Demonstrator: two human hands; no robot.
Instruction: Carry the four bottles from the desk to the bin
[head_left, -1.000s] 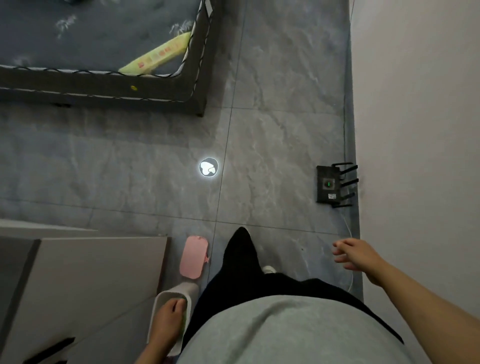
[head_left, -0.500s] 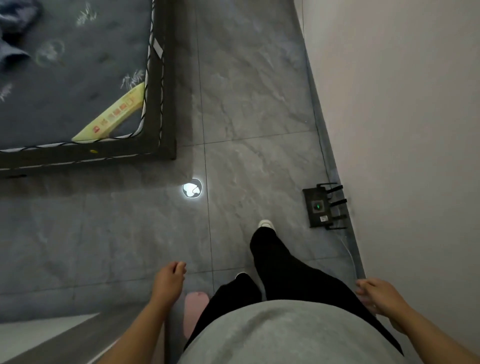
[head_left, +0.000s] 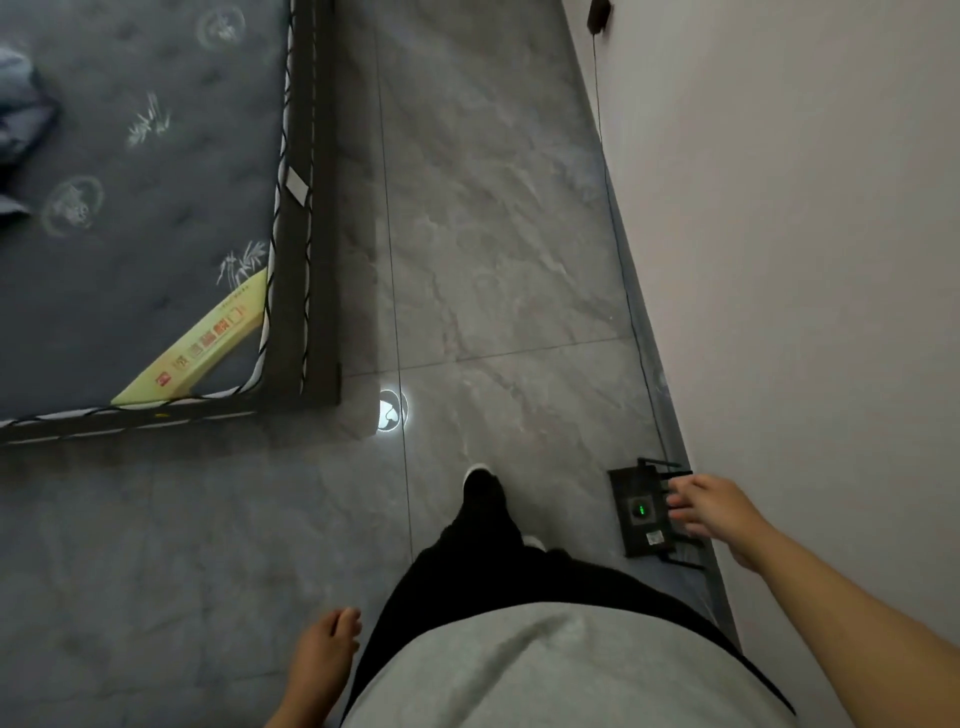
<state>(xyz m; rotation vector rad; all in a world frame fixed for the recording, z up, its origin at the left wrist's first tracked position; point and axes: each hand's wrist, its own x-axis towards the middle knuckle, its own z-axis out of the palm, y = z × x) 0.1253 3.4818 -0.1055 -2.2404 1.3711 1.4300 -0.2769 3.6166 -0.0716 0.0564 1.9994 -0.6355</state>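
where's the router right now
In the head view the router lies flat on the floor at lower right, against the wall's baseboard, its right edge hidden behind the right hand.

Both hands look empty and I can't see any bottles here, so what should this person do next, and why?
Probably keep walking across the grey floor toward wherever the bottles are. The left hand and right hand both hang loose and hold nothing, and no bottle, desk or bin is in view. The path between the mattress and the router by the wall looks passable.
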